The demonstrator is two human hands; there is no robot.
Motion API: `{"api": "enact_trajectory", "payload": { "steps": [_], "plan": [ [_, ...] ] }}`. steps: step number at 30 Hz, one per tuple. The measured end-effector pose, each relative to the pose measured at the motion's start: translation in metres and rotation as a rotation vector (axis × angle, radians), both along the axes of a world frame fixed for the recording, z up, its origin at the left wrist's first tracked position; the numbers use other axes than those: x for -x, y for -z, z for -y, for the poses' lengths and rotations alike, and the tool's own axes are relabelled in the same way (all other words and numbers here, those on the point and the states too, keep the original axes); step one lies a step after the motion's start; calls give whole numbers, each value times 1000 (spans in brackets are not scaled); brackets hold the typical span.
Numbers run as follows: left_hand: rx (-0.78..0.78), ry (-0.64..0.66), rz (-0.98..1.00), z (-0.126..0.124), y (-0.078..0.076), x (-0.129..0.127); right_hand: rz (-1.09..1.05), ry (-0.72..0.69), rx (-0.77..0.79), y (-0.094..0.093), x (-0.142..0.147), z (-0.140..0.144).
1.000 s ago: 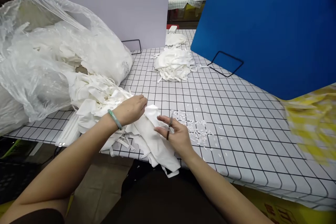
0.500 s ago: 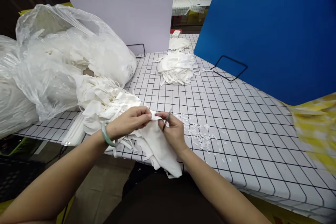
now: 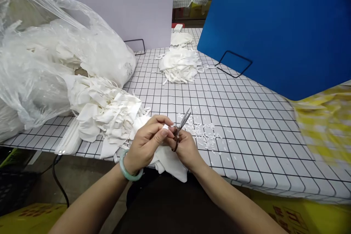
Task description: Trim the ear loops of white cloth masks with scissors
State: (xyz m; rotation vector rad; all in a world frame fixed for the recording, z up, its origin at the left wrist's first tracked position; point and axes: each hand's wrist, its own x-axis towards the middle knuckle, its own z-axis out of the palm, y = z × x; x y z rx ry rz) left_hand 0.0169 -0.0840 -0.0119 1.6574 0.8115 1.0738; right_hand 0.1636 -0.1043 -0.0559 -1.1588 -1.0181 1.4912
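My left hand (image 3: 149,140), with a green bangle (image 3: 128,168) on its wrist, pinches the edge of a white cloth piece (image 3: 173,163) that hangs over the table edge onto my lap. Scissors (image 3: 183,122) sit in my right hand (image 3: 187,148), blades pointing up and away, a finger near the handle loop. The fingertips of both hands meet at the cloth's edge. Just beyond my right hand lie many small white snippets (image 3: 204,133). To the left of my left hand is a heap of white cloth pieces (image 3: 117,113).
A large clear plastic bag (image 3: 101,47) of white pieces stands at the left. Farther back lies a pile of white pieces (image 3: 179,64). A pale panel (image 3: 117,3) and a blue panel (image 3: 268,25) stand on the checked tablecloth (image 3: 246,124). Yellow checked cloth (image 3: 326,120) lies at right.
My left hand has turned and moved right and down, drawing the cloth off the heap's side. The scissors have swung so the blades show more. The whole view has shifted slightly.
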Motion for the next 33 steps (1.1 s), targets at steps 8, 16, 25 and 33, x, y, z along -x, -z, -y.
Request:
{"api": "enact_trajectory", "payload": {
  "steps": [8,16,25,33],
  "plan": [
    [149,-62,75,17,14,-10,527,-131,-273,-13,-47,18],
    [52,22,-7,24,18,-11,838,-277,-430,-26,-64,28],
    [35,83,-3,22,12,-14,832,-266,-443,-26,-63,28],
    [10,120,0,22,14,-15,837,-265,-448,-25,-64,28]
  ]
}}
